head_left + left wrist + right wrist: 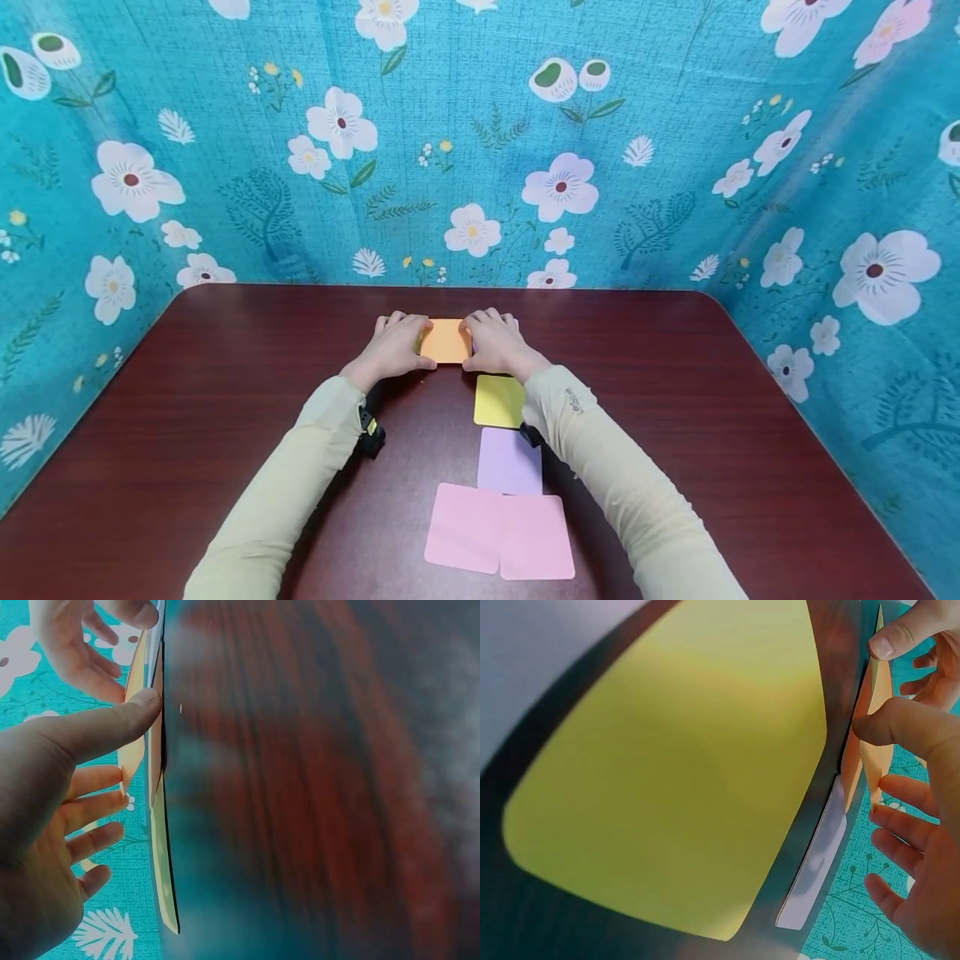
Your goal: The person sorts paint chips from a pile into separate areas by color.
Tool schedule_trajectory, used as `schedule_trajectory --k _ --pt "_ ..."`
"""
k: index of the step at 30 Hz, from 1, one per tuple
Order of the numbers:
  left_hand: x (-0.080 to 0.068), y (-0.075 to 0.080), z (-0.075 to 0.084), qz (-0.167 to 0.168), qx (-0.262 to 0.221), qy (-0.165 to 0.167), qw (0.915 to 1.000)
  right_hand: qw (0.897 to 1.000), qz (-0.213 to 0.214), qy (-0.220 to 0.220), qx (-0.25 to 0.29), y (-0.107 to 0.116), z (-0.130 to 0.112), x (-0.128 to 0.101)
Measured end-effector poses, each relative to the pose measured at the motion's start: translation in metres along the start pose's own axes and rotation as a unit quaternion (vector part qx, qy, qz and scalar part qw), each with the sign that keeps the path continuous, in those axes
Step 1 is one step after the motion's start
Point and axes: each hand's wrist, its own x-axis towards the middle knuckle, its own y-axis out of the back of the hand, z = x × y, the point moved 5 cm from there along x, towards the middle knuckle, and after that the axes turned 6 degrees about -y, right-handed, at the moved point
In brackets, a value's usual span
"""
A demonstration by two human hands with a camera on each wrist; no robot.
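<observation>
Both hands hold an orange card between them near the table's far side. My left hand has its thumb at the near edge and fingers toward the far edge; my right hand mirrors it at the other end. In the left wrist view, the held orange card stands off the table, above another orange surface lying flat. A yellow-green card lies flat below the left hand. Under the right hand lies a lilac card, mostly hidden from the head view.
Nearer than the right hand, a yellow card lies flat, then a purple card. Two pink cards, a left pink card and a right pink card, lie side by side in front. A floral curtain hangs behind the brown table.
</observation>
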Motion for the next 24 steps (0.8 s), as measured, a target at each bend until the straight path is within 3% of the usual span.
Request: schedule_trajectory --k 15,24 --pt "0.017 -0.001 -0.013 -0.013 0.010 0.011 0.9998 0.999 -0.034 -0.009 -0.026 -0.004 -0.001 0.019" --pt "0.022 -0.005 -0.017 -0.037 -0.005 0.028 0.9989 0.998 -0.055 -0.021 -0.011 -0.005 -0.002 0.022"
